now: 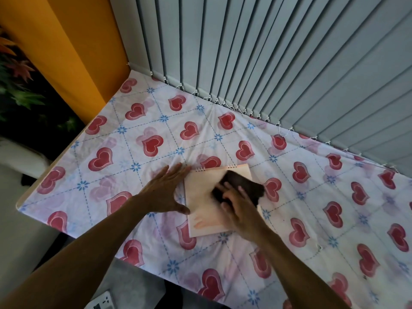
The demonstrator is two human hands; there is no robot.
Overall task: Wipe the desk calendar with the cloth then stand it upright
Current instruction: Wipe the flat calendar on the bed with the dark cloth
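— Is the right hand (239,206) wiping?
— Yes, pressing the dark cloth (242,186) onto the calendar (201,192), lying flat mid-table, nearer the front edge.
— The left hand (166,190)?
— Spread flat, bracing its left edge; it should be pressing firmly.

One desk calendar (207,204), one dark cloth (239,186), two hands (166,192)

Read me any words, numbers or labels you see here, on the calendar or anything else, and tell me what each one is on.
None can be read.
Desk calendar: the pale page lying flat shows no legible print; part is covered by the dark cloth and right hand.
White object at the bottom edge: dark markings, too small and blurred to read.
Heart-print tablecloth: pattern only, no text.
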